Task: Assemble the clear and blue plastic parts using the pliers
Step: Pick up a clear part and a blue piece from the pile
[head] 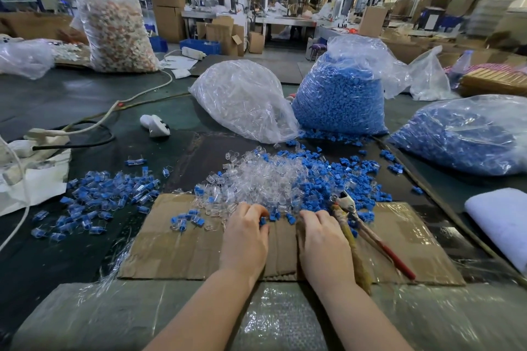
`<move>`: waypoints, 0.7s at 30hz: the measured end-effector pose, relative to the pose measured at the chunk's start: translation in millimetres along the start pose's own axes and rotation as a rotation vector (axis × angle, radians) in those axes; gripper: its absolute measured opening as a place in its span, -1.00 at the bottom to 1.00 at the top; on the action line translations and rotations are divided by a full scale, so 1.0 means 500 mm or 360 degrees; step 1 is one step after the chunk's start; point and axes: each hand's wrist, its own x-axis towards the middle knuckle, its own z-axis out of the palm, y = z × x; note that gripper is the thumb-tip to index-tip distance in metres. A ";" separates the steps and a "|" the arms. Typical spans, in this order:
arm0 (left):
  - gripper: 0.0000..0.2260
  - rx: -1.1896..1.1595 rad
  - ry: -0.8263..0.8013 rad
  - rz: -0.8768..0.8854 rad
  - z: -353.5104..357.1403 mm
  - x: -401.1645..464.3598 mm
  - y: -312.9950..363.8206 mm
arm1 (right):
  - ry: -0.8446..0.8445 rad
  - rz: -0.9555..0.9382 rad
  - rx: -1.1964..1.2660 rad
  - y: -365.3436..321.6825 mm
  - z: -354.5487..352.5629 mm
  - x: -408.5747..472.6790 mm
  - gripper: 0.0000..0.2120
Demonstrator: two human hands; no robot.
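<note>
A small blue part (263, 221) is being pinched by the left hand (245, 234) at the near edge of the mixed pile (273, 177) on the cardboard sheet (182, 248). The pliers (353, 216) are being gripped by the right hand (323, 239). A clear part could be cracked if it is squeezed misaligned.

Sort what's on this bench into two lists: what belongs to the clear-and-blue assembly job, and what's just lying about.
Job: loose clear parts; loose blue parts; pliers beside the right hand; left hand on a blue piece; assembled pieces; supply bags.

Lying about: white handheld device; cables; white cloth; bag of orange-white parts.
</note>
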 end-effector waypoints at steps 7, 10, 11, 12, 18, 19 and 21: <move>-0.81 0.0022 0.0015 -0.0036 0.005 0.022 -0.003 | 0.0040 0.0184 0.0060 0.000 0.019 0.024 -0.64; -0.82 0.0023 0.0022 -0.0032 0.007 0.024 -0.006 | 0.0026 0.0225 0.0032 0.001 0.023 0.033 -0.65; -0.83 0.0024 0.0031 -0.0029 0.008 0.024 -0.007 | 0.0033 0.0240 0.0042 -0.001 0.022 0.036 -0.65; -0.83 0.0025 0.0040 -0.0024 0.010 0.023 -0.008 | 0.0040 0.0252 0.0053 -0.002 0.021 0.038 -0.66; -0.82 0.0018 0.0041 0.0016 0.010 0.022 -0.013 | 0.0063 0.0292 0.0007 -0.004 0.024 0.044 -0.71; -0.82 0.0007 0.0045 0.0019 0.009 0.021 -0.013 | 0.0073 0.0292 0.0014 -0.003 0.026 0.043 -0.70; -0.82 -0.0025 0.0057 0.0021 0.007 0.018 -0.014 | 0.0100 0.0297 0.0069 -0.001 0.029 0.041 -0.68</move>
